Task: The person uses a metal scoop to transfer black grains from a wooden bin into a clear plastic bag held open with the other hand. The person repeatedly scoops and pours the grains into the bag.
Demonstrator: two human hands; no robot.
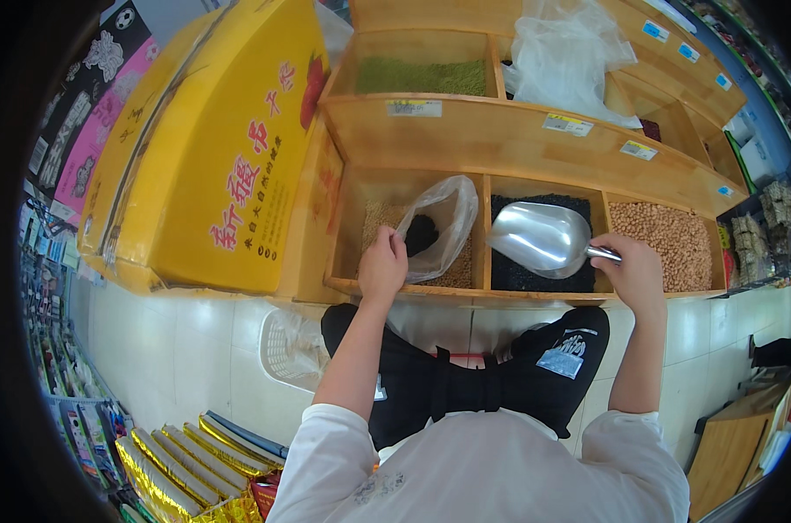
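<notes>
My left hand (384,265) grips the rim of a clear plastic bag (453,225), whose mouth stands wide. Dark grains (422,235) lie inside the bag, which is over a wooden compartment of tan beans or grains (379,219). My right hand (624,265) holds the handle of a shiny metal scoop (542,238). The scoop is above the middle compartment of black grains (542,286), its mouth turned left towards the bag. No grains show in its bowl. Peanut-like tan kernels (660,245) fill the compartment to the right.
A large yellow carton (239,163) stands left of the wooden bins. Behind, a higher tier holds green beans (421,75) and a draped plastic bag (568,59). A white basket (281,350) sits on the floor by my left leg. Gold packages (186,467) are behind left.
</notes>
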